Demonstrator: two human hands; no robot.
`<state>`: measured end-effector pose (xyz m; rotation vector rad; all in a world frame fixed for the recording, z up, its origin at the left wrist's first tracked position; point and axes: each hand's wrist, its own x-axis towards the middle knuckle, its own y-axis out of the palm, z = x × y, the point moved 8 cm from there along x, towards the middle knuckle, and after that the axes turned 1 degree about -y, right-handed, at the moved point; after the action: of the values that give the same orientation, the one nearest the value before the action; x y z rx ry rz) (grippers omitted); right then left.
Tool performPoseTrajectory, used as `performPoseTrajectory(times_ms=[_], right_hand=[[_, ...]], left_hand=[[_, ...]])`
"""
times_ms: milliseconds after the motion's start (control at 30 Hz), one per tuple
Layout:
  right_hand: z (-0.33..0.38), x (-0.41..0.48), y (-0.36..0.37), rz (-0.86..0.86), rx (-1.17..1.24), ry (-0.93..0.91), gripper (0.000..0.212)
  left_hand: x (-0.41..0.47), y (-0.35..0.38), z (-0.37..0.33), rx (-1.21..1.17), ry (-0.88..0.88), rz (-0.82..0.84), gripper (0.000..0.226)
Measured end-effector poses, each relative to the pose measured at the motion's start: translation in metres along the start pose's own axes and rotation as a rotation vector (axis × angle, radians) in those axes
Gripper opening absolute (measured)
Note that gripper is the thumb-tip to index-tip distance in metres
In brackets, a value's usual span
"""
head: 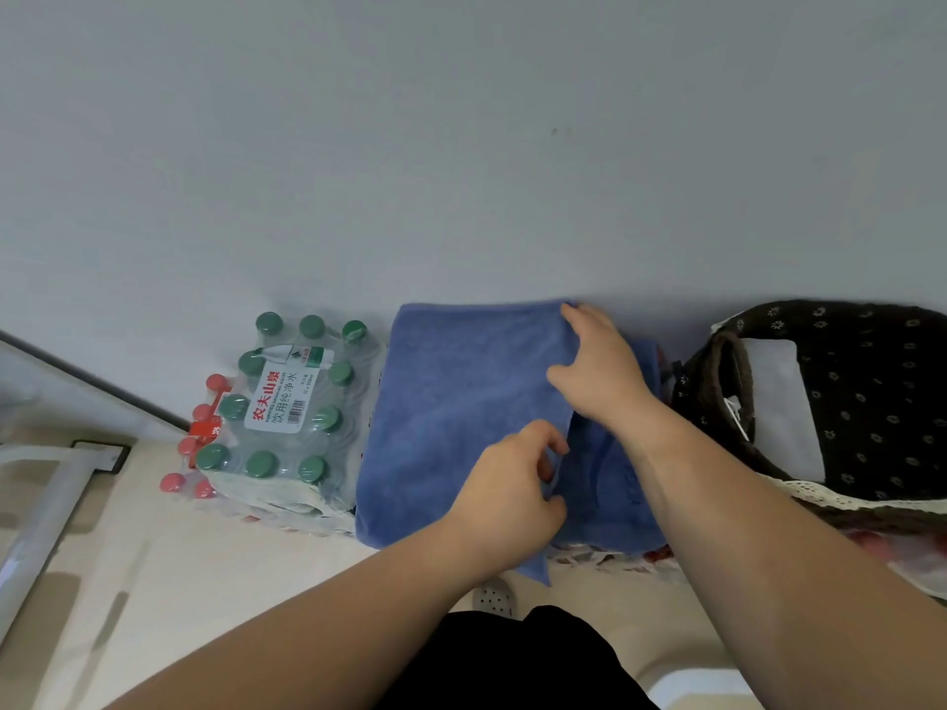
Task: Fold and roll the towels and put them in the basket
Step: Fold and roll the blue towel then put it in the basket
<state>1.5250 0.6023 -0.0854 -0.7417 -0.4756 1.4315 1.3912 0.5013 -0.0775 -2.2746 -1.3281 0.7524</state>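
A blue towel [461, 402] lies spread against the wall, with one layer folded over from the right onto the rest. My left hand [512, 484] pinches the near part of that folded edge. My right hand [599, 371] grips the far part of the same edge, close to the wall. At the right stands a dark basket [871, 392] lined with flower-print cloth and trimmed with lace. A white folded towel [784, 402] rests inside it. The basket's handle curves over its left side.
A shrink-wrapped pack of green-capped water bottles [287, 417] sits left of the towel, with red-capped bottles [200, 443] beside it. A white frame [46, 509] stands at the far left. The wall rises right behind everything. Pale floor lies in front.
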Motion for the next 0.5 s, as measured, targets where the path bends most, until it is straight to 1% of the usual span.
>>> performPoseTrajectory(times_ms=[100, 133, 200, 267, 300, 367, 433, 500], right_hand=[[-0.018, -0.006, 0.003, 0.044, -0.179, 0.014, 0.078], [-0.021, -0.008, 0.007, 0.067, -0.269, 0.02, 0.078], [-0.024, -0.01, 0.011, 0.075, -0.438, 0.079, 0.074], [-0.015, -0.014, 0.012, 0.02, -0.53, 0.1, 0.072], [-0.004, -0.015, 0.013, -0.015, -0.55, 0.062, 0.071], [0.024, -0.018, 0.026, -0.039, -0.554, -0.079, 0.067], [0.055, -0.019, 0.047, 0.012, -0.531, -0.22, 0.059], [0.081, -0.017, 0.071, 0.1, -0.516, -0.317, 0.052]], left_hand=[[0.007, 0.02, 0.009, 0.033, -0.023, 0.083, 0.041], [0.008, 0.021, 0.011, 0.041, -0.019, 0.087, 0.04], [0.007, 0.01, 0.016, 0.028, -0.008, 0.039, 0.031], [0.002, -0.011, 0.026, 0.017, -0.015, -0.067, 0.021], [-0.002, -0.025, 0.033, 0.013, -0.031, -0.139, 0.017], [-0.013, -0.057, 0.053, 0.008, -0.092, -0.31, 0.011], [-0.028, -0.085, 0.078, 0.014, -0.19, -0.464, 0.012], [-0.042, -0.105, 0.102, 0.024, -0.287, -0.562, 0.012]])
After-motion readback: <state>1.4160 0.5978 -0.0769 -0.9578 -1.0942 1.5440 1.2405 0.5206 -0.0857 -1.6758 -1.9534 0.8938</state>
